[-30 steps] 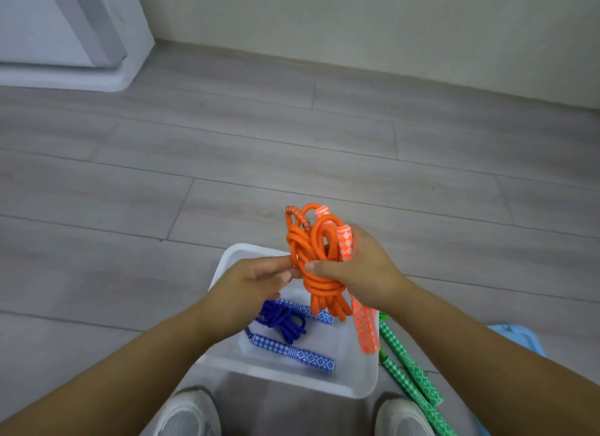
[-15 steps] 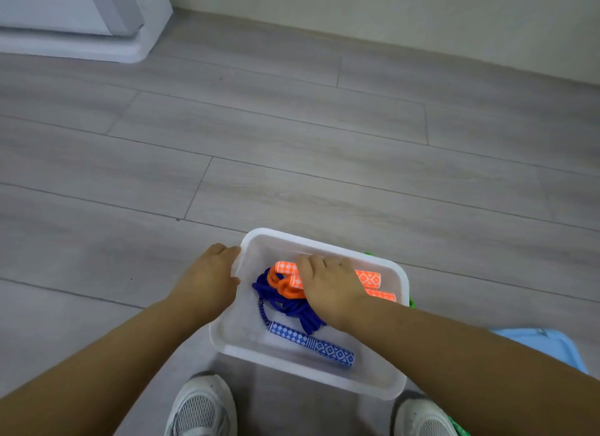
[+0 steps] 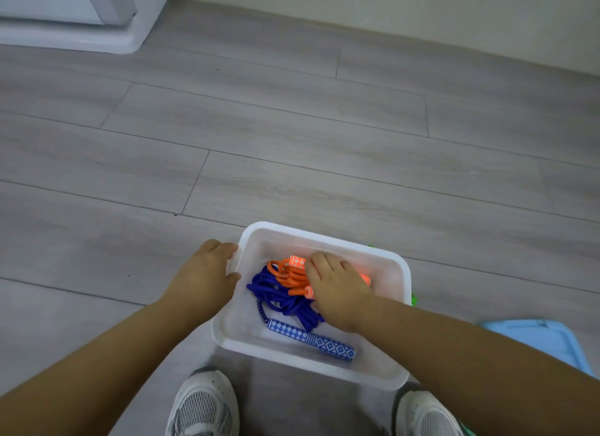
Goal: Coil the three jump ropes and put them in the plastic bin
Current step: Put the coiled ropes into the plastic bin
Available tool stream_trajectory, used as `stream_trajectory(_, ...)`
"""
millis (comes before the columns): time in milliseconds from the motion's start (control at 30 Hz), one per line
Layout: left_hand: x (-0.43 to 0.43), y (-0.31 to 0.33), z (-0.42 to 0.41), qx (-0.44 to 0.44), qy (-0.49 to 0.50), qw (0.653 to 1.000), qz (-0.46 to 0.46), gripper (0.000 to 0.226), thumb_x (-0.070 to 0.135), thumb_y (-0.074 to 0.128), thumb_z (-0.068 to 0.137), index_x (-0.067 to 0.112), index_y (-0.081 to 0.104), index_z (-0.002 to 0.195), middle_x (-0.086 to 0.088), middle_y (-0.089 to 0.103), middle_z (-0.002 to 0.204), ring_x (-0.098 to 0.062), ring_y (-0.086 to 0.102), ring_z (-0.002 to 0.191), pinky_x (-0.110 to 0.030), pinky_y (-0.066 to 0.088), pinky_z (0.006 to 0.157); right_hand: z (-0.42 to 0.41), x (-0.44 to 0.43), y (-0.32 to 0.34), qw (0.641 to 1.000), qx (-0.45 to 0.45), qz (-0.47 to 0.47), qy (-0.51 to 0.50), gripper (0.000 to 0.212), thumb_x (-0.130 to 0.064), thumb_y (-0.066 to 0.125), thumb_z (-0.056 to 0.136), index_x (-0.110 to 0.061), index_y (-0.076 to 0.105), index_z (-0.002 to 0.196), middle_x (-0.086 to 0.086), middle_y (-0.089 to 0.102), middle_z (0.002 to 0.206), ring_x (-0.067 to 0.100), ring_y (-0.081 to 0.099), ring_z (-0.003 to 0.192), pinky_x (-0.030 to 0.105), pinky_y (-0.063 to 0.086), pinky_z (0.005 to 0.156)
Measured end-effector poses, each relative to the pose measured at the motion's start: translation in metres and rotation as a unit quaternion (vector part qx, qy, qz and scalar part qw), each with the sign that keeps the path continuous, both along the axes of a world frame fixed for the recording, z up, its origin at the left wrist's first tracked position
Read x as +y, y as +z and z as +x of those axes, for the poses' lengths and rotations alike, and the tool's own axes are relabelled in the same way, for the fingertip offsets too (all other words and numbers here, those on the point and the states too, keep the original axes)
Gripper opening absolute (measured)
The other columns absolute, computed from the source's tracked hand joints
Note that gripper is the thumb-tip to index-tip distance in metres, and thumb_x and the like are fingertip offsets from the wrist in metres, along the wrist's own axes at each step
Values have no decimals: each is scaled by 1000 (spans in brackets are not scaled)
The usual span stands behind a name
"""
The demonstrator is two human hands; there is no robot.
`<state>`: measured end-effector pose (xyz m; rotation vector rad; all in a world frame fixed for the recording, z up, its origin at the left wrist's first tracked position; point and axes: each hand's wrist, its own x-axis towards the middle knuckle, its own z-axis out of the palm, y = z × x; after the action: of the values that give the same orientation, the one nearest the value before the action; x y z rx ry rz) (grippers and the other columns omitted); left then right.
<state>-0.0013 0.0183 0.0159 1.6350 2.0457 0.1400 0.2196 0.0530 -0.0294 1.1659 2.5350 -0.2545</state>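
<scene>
The right hand (image 3: pixel 337 289) is lying palm down on the orange rope (image 3: pixel 287 273). Its fingers are resting flat on top and pressing the rope down. The thumb is hiding underneath, so I cannot tell what it is doing.

A second ago this hand was holding the coiled orange rope up in the air. Now the rope is sitting inside the plastic bin (image 3: pixel 324 237), at the far side. It is partly on top of the blue rope (image 3: pixel 282 301), which is lying coiled in the bin with one handle near the front wall.

The left hand (image 3: pixel 207 273) was helping with the coil. Now it is gripping the bin's left rim, thumb inside and fingers outside, and I think it is keeping the bin from sliding.

So two ropes are looking done and one is waiting. The green rope (image 3: pixel 413 299) is peeking out on the floor (image 3: pixel 292 143) behind the bin's right side, mostly hidden.

A light blue lid (image 3: pixel 545 341) is lying on the floor to the right. Two white shoes (image 3: pixel 204 403) are standing just in front of the bin.

The right arm is crossing over the bin, so it is needing to lift out first. The orange coil might be springing loose when the hand lets go.
</scene>
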Motion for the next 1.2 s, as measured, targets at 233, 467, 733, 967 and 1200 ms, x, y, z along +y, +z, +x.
stream_trajectory(233, -1, 28, 10, -1, -59, 997, 53, 34, 29, 63, 86, 22, 56, 119, 6, 54, 113, -8, 53, 91, -25, 47, 80, 60, -2, 53, 979, 196, 35, -35, 30, -37, 44, 77, -19, 65, 87, 2, 65, 83, 25, 65, 70, 29, 54, 56)
stream_trajectory(467, 20, 46, 67, -46, -229, 972, 10, 19, 31, 61, 87, 27, 62, 106, 13, 60, 100, -2, 56, 86, -7, 39, 70, 158, -29, 63, 917, 269, 37, -291, 12, -29, 59, 83, -20, 66, 82, -3, 65, 79, 18, 62, 71, 33, 52, 65)
stream_trajectory(733, 60, 34, 140, -33, -328, 943, 51, 27, 28, 60, 83, 21, 65, 108, 5, 63, 100, -22, 59, 95, -26, 40, 81, 218, -61, 0, 890, 145, -87, -423, 32, -38, 56, 86, -25, 54, 114, -6, 59, 111, 18, 58, 103, 32, 48, 84)
stream_trajectory(967, 92, 12, 195, 17, -380, 925, 19, 65, 53, 27, 71, 22, 65, 113, -5, 64, 108, -34, 55, 101, -49, 47, 88, 210, -62, -47, 916, 2, -193, -351, 86, -56, 61, 75, -15, 21, 140, 8, 34, 136, 30, 40, 122, 42, 40, 95)
stream_trajectory(1200, 114, -13, 246, 51, -436, 894, -89, 30, 43, 48, 90, 26, 60, 111, -2, 58, 116, -26, 53, 110, -40, 43, 93, 210, -57, -60, 919, 11, -226, -323, 66, -23, 56, 83, -10, 25, 139, 14, 39, 134, 35, 48, 115, 41, 43, 89)
